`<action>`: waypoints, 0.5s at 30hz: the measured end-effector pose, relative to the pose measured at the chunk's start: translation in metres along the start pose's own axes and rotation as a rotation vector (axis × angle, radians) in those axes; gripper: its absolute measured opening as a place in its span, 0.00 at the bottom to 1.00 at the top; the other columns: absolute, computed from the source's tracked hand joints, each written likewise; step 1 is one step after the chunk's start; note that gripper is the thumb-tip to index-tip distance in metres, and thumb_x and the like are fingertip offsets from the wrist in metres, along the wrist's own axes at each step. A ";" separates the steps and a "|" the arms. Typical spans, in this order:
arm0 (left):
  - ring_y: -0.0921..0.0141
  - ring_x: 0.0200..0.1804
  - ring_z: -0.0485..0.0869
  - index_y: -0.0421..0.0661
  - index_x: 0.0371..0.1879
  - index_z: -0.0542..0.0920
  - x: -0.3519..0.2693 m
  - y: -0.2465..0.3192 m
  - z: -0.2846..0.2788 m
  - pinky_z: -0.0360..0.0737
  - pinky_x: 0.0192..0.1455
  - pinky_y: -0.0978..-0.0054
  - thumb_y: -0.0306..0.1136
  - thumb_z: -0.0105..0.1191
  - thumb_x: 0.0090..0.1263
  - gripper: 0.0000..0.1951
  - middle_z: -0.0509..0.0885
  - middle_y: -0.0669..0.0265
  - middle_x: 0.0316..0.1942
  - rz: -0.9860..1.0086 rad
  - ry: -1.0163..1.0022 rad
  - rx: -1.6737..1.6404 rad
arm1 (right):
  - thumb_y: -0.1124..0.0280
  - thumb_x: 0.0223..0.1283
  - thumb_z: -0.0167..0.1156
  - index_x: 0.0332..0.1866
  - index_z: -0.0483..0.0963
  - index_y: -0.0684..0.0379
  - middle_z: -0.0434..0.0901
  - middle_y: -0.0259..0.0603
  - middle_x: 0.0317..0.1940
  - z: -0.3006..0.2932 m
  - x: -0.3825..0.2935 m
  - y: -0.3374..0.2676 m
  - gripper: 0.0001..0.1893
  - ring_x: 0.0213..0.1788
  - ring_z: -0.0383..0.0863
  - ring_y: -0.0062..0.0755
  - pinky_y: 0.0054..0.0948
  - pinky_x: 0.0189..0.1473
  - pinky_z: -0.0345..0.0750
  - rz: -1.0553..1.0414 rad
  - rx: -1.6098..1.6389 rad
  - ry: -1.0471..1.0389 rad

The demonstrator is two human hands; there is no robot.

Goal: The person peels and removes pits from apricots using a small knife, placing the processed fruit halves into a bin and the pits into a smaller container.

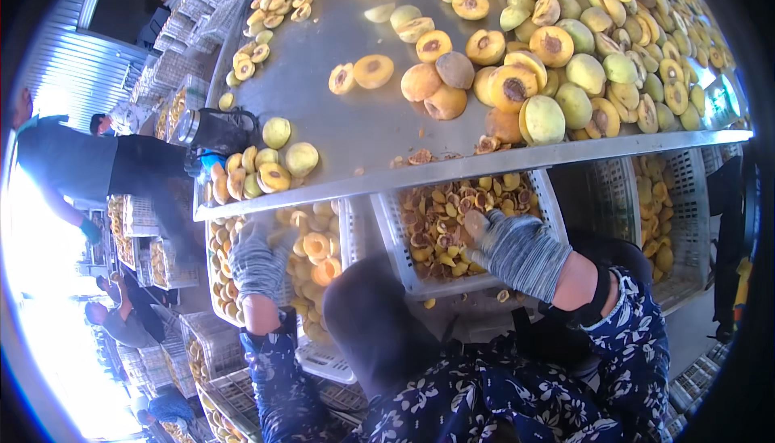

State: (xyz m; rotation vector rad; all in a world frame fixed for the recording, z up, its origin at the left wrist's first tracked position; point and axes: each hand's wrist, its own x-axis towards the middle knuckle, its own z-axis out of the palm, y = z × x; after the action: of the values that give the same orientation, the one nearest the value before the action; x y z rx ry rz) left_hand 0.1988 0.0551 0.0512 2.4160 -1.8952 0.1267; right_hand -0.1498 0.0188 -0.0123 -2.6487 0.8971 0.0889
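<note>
My left hand [260, 261], in a grey knitted glove, is over a crate of halved yellow stone fruit [318, 246]; it is blurred, and whether it holds anything cannot be told. My right hand [514, 249], gloved alike, reaches over a white plastic crate [396, 249] of brown-centred fruit scraps [442, 231]. A brownish piece of fruit [476, 225] lies at its fingertips. Above both crates runs the metal table [345, 131], with halved fruit [513, 87] heaped at its right and a small group [273, 177] at its left front corner.
A dark strapped container with a metal lid [212, 128] stands at the table's left edge. Another fruit crate [690, 225] is under the table at right. Stacked crates [181, 49] line the left. A person [91, 152] stands nearby; other people are farther off. The raised table rim [460, 164] crosses before me.
</note>
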 end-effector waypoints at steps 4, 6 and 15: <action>0.69 0.44 0.75 0.41 0.45 0.76 0.024 0.016 0.002 0.73 0.47 0.75 0.36 0.60 0.58 0.18 0.78 0.60 0.42 -0.023 0.061 -0.273 | 0.67 0.58 0.47 0.53 0.68 0.57 0.70 0.46 0.46 0.000 0.001 -0.006 0.18 0.39 0.76 0.42 0.36 0.30 0.76 -0.068 -0.019 0.017; 0.66 0.44 0.77 0.41 0.46 0.75 0.074 0.049 0.033 0.73 0.47 0.74 0.37 0.61 0.56 0.20 0.78 0.58 0.41 0.153 0.122 -0.326 | 0.67 0.58 0.47 0.53 0.68 0.57 0.70 0.46 0.46 0.016 0.003 0.003 0.18 0.39 0.76 0.42 0.36 0.29 0.76 -0.027 -0.047 -0.004; 0.56 0.50 0.76 0.48 0.53 0.70 0.220 0.172 0.048 0.72 0.52 0.64 0.51 0.56 0.54 0.29 0.77 0.53 0.48 0.041 -0.140 0.084 | 0.65 0.58 0.48 0.53 0.69 0.58 0.72 0.48 0.44 0.033 0.004 -0.005 0.18 0.36 0.77 0.38 0.36 0.25 0.75 -0.012 0.093 0.109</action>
State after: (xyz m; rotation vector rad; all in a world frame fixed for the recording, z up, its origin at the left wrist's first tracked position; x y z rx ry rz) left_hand 0.0852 -0.2033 0.0273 2.5018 -2.0380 0.0403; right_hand -0.1418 0.0315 -0.0420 -2.5925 0.8967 -0.0985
